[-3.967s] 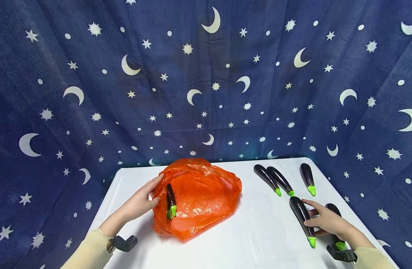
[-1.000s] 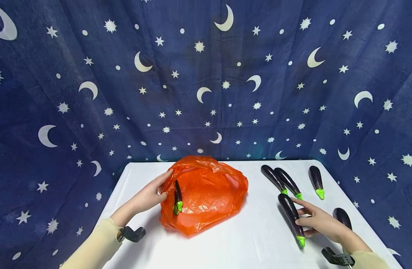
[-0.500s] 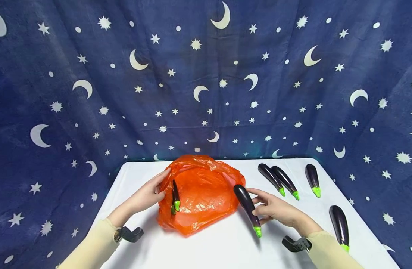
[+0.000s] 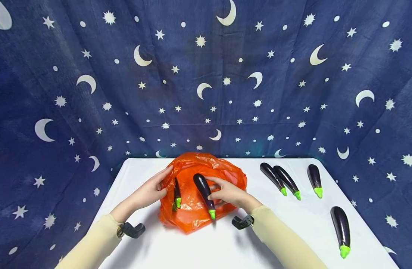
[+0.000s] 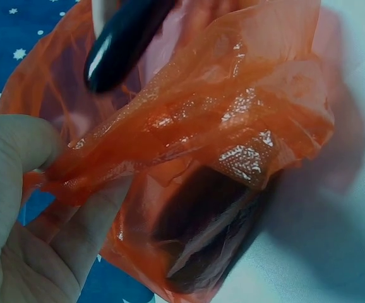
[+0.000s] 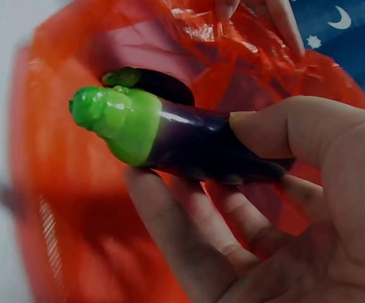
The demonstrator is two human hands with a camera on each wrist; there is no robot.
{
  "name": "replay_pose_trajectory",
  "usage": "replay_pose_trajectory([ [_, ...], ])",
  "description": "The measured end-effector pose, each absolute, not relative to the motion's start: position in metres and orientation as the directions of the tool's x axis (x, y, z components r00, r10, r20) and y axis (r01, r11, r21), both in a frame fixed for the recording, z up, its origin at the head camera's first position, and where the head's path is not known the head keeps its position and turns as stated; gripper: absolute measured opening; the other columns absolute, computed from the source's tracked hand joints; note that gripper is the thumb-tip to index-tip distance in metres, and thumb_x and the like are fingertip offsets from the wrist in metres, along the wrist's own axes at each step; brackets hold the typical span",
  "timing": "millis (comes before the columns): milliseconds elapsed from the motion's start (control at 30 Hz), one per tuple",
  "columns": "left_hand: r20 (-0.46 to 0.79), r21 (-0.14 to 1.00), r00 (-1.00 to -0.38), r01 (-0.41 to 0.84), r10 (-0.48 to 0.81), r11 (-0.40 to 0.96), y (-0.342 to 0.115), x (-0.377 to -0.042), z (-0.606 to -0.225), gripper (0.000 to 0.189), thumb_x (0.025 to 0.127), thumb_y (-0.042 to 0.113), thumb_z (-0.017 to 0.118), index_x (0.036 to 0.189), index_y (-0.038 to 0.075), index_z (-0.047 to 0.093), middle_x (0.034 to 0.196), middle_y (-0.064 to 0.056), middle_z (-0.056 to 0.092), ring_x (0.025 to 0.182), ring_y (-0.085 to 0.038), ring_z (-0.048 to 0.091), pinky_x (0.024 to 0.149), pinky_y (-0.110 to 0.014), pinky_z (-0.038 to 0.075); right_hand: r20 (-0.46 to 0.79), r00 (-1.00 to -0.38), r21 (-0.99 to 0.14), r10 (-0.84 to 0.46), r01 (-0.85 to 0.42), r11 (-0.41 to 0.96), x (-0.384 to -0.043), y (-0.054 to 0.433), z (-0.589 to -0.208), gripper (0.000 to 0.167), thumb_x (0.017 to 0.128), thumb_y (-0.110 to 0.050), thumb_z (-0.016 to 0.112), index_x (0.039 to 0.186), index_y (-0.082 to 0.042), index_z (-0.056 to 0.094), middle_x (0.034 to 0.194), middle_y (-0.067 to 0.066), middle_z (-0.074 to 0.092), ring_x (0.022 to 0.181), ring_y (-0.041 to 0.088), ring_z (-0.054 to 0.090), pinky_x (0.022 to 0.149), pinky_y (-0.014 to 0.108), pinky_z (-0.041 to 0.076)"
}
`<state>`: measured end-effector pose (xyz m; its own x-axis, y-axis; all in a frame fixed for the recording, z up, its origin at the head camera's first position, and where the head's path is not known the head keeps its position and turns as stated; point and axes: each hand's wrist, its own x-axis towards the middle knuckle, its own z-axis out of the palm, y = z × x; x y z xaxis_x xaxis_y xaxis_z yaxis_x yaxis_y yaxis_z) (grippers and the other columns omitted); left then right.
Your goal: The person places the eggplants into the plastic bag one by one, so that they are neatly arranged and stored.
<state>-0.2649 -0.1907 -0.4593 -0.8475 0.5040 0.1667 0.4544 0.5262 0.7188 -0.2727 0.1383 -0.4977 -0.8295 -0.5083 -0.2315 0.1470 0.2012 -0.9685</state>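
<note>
An orange-red plastic bag (image 4: 189,220) lies on the table with its mouth towards me. My left hand (image 4: 149,192) pinches the bag's left rim between thumb and fingers. My right hand (image 4: 227,192) grips a dark purple eggplant (image 4: 204,190) with a green stem end, held in front of the bag's opening. In the right wrist view the thumb lies on top of the eggplant (image 6: 201,142) and the fingers curl beneath it. Inside the bag at the left lies an eggplant (image 4: 177,191), with a second green tip beside it. Dark eggplant shapes (image 5: 201,227) show through the film in the left wrist view.
On the right of the white table (image 4: 259,231), two eggplants lie side by side, one (image 4: 272,177) against the other (image 4: 287,181). Another eggplant (image 4: 314,180) lies farther right, and one (image 4: 341,229) nearer the front right. A blue star-and-moon curtain (image 4: 226,74) surrounds the table.
My right hand has carried the eggplant from the table's right side leftward to the bag's mouth. The left hand keeps its hold on the rim.
</note>
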Motion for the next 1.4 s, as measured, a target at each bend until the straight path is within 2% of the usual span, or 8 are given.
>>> replay_pose_trajectory([
  [233,0.177,0.715,-0.843,0.464,0.507,0.523,-0.189,-0.267,-0.459,0.085,0.085,-0.008,0.062,0.162,0.009,0.029,0.164,-0.021,0.028,0.148,-0.037,0.031,0.115,-0.054,0.032,-0.181,-0.858,-0.982,-0.480,0.130,0.139,-0.305,0.088,-0.506,0.082,0.086,0.003,0.069,0.159,-0.016,0.036,0.113,0.019,0.063,0.089,0.032,0.069,0.075,0.050,0.061],
  [400,0.158,0.724,-0.851,0.444,0.500,0.528,-0.191,-0.266,-0.459,0.084,0.087,-0.007,0.061,0.163,0.010,0.028,0.164,-0.022,0.026,0.146,-0.037,0.032,0.113,-0.055,0.036,-0.210,-0.868,-0.974,-0.451,0.149,0.168,-0.317,0.066,-0.510,0.080,0.088,0.003,0.069,0.159,-0.018,0.037,0.112,0.018,0.063,0.092,0.030,0.071,0.079,0.050,0.061],
  [567,0.151,0.725,-0.851,0.441,0.502,0.529,-0.193,-0.265,-0.458,0.084,0.087,-0.007,0.061,0.163,0.011,0.028,0.165,-0.021,0.025,0.148,-0.038,0.030,0.114,-0.056,0.034,-0.255,-0.876,-0.965,-0.410,0.206,0.160,-0.324,0.055,-0.513,0.078,0.090,0.004,0.069,0.158,-0.020,0.039,0.136,0.022,0.052,0.094,0.031,0.070,0.081,0.049,0.060],
  [667,0.155,0.723,-0.847,0.448,0.508,0.527,-0.193,-0.266,-0.458,0.085,0.087,-0.008,0.061,0.163,0.012,0.028,0.165,-0.020,0.025,0.148,-0.038,0.029,0.115,-0.055,0.032,-0.267,-0.873,-0.963,-0.408,0.222,0.155,-0.327,0.052,-0.515,0.076,0.091,0.005,0.067,0.158,-0.020,0.040,0.145,0.021,0.045,0.095,0.031,0.069,0.080,0.049,0.060],
  [900,0.167,0.713,-0.847,0.457,0.504,0.532,-0.193,-0.266,-0.457,0.085,0.087,-0.008,0.062,0.163,0.011,0.028,0.164,-0.020,0.028,0.146,-0.036,0.034,0.114,-0.053,0.035,-0.277,-0.855,-0.959,-0.439,0.221,0.175,-0.330,0.044,-0.521,0.079,0.090,0.004,0.067,0.159,-0.016,0.035,0.116,0.021,0.062,0.097,0.035,0.070,0.081,0.050,0.060],
  [1133,0.170,0.710,-0.851,0.456,0.498,0.537,-0.195,-0.265,-0.459,0.086,0.087,-0.008,0.062,0.163,0.012,0.028,0.164,-0.019,0.029,0.143,-0.033,0.038,0.110,-0.053,0.040,-0.275,-0.859,-0.959,-0.432,0.215,0.183,-0.330,0.035,-0.521,0.073,0.092,0.002,0.065,0.157,-0.013,0.038,0.127,0.019,0.057,0.097,0.033,0.068,0.082,0.049,0.060],
  [1400,0.162,0.717,-0.852,0.449,0.498,0.533,-0.193,-0.264,-0.458,0.085,0.088,-0.008,0.061,0.163,0.012,0.028,0.163,-0.018,0.030,0.138,-0.032,0.043,0.110,-0.052,0.041,-0.271,-0.868,-0.954,-0.416,0.184,0.236,-0.331,0.028,-0.524,0.074,0.088,0.004,0.064,0.156,-0.014,0.039,0.120,0.021,0.061,0.089,0.034,0.070,0.078,0.049,0.061],
])
